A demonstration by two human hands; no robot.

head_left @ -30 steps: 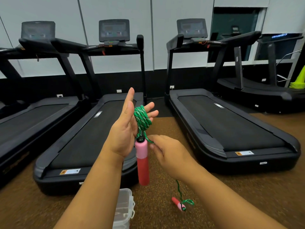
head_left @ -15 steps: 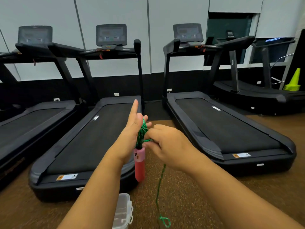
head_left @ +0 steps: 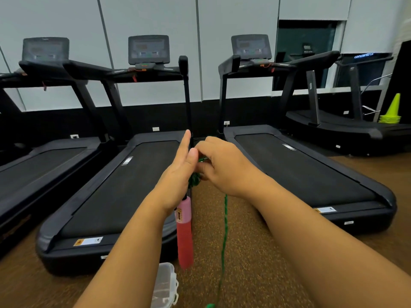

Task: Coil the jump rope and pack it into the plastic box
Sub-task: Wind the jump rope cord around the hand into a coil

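Observation:
My left hand is held upright with fingers straight, and the green jump rope is coiled around its palm. A pink and red handle hangs down from that coil below the wrist. My right hand pinches the rope beside the left fingers, at the top of the coil. A loose length of green rope hangs from the right hand down to the floor. The clear plastic box stands on the floor under my left forearm, partly hidden by it. The second handle is out of view.
Three black treadmills stand side by side in front of me on brown speckled flooring. A fourth machine and stacked yellow-green cones are at the far right by the wall.
My right hand rose from below the coil to the top of my left fingers, carrying the rope up. The loose rope shortened, and the far handle left the view as the head tilted up.

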